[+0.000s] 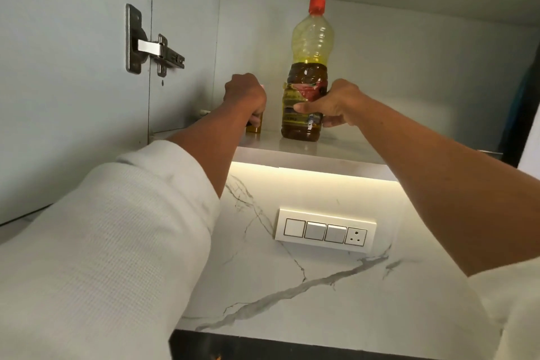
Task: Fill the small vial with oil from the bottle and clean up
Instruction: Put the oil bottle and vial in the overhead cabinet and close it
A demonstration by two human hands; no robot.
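A tall plastic oil bottle (pixel 309 67) with a red cap stands upright on the shelf (pixel 336 146) of an open wall cabinet. It holds dark amber oil up to about half its height. My right hand (pixel 336 104) wraps around its lower labelled part. To the left of the bottle, my left hand (pixel 247 96) closes over a small vial (pixel 254 127) with yellow oil in it. Only the vial's bottom and a pinkish bit at its top show past my fingers.
The cabinet door (pixel 73 82) hangs open on the left with a metal hinge (pixel 152 44). Below the lit shelf edge is a marble backsplash (pixel 292 286) with a white switch panel (pixel 324 229). A dark countertop edge (pixel 263 351) shows at the bottom.
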